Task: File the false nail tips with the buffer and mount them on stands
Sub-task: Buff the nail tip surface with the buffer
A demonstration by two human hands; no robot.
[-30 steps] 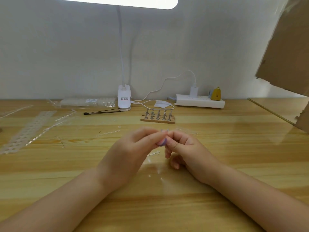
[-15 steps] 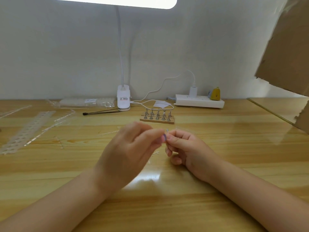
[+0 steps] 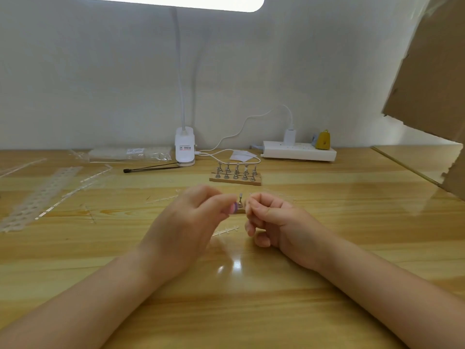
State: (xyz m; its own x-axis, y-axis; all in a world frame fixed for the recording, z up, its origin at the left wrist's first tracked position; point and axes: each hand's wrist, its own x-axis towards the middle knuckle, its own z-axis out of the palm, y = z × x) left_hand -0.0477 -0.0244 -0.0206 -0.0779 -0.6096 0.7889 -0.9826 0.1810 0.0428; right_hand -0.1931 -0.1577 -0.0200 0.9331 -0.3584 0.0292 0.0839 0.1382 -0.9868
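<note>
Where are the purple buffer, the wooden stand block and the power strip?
purple buffer (image 3: 234,207), head view, its rounded end at the left fingertips.
wooden stand block (image 3: 235,180), head view, front edge.
power strip (image 3: 299,152), head view, front face.

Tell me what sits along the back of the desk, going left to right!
Clear plastic packet → white clip-on lamp base → folded white paper → white power strip → small yellow object.
</note>
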